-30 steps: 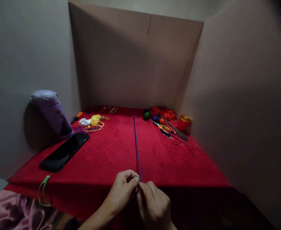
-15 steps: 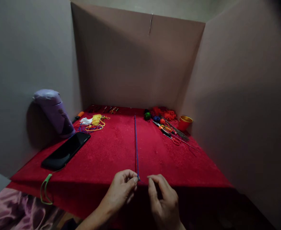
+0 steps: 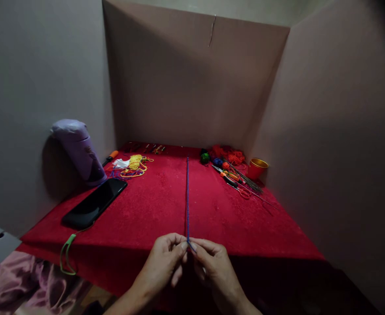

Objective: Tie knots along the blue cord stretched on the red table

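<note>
A thin blue cord (image 3: 187, 197) runs taut from a point at the far side of the red-covered table (image 3: 159, 205) straight toward me, ending at my fingers by the front edge. My left hand (image 3: 166, 256) pinches the cord's near end between thumb and forefinger. Right beside it, my right hand (image 3: 214, 262) is closed in a pinch on the same near end, where a short dark strand shows between the thumbs. The fingertips of both hands nearly touch. Exactly how the strands cross there is too small to make out.
On the left are a purple bottle (image 3: 81, 153), a black phone (image 3: 96, 203) with a green strap (image 3: 67, 256), and yellow yarn (image 3: 136, 162). To the right lie pliers (image 3: 223, 174), red-handled scissors (image 3: 243, 191), yarn balls (image 3: 204, 157) and a red cup (image 3: 257, 168). Grey panels enclose the table.
My right hand has moved left to meet my left hand at the cord's near end. The left hand keeps its pinch. The whole view has shifted slightly.
</note>
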Motion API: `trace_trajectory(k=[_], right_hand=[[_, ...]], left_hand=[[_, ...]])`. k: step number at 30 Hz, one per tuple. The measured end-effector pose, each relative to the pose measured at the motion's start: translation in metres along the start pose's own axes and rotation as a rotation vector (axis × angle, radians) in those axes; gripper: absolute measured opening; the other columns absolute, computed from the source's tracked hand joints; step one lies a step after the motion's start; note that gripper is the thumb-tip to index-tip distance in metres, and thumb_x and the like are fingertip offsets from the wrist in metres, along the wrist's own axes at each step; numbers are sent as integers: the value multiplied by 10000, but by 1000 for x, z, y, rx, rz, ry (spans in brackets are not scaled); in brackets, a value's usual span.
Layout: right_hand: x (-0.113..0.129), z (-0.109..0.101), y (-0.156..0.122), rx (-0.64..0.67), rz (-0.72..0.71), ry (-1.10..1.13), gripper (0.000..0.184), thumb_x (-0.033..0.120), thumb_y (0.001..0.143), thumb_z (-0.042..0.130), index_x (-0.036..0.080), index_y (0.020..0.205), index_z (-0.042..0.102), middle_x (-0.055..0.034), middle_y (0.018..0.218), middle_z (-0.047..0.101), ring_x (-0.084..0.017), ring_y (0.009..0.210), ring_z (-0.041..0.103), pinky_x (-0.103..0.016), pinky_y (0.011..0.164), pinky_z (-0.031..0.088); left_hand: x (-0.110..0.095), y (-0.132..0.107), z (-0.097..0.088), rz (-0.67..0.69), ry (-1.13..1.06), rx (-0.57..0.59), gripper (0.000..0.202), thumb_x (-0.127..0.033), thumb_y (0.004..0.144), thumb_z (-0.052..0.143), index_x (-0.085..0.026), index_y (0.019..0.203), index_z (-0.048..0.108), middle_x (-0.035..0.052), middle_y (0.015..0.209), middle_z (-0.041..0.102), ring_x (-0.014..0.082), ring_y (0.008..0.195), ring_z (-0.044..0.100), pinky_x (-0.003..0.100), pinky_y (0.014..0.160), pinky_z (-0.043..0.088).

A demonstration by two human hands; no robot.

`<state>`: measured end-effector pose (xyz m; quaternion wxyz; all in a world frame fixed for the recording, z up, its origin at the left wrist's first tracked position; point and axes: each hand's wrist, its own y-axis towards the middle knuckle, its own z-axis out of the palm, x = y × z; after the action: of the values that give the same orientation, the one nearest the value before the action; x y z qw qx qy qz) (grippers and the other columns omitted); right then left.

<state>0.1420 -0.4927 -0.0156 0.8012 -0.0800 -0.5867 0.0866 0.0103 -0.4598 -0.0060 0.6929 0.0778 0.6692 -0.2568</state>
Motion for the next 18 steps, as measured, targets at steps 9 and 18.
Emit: trace_trajectory(k=[9, 18], right_hand=[[2, 4, 1, -26, 70, 140, 344, 388, 683, 697, 92, 855, 656, 61, 454, 399, -13, 371, 233, -172, 363, 122], [0, 2, 7, -35, 129, 197, 292, 352, 635, 730, 112, 746, 605, 81, 411, 375, -17, 356, 231, -193, 371, 95]], left_hand=[[2, 0, 1, -98, -87, 19, 434, -555, 700, 557, -150, 589, 447, -68, 451, 415, 13, 276, 289, 165, 304, 147], [7, -5, 8, -69, -92, -18, 425, -556, 703, 558, -162, 613, 427, -73, 485, 422, 9, 280, 276, 164, 302, 151]])
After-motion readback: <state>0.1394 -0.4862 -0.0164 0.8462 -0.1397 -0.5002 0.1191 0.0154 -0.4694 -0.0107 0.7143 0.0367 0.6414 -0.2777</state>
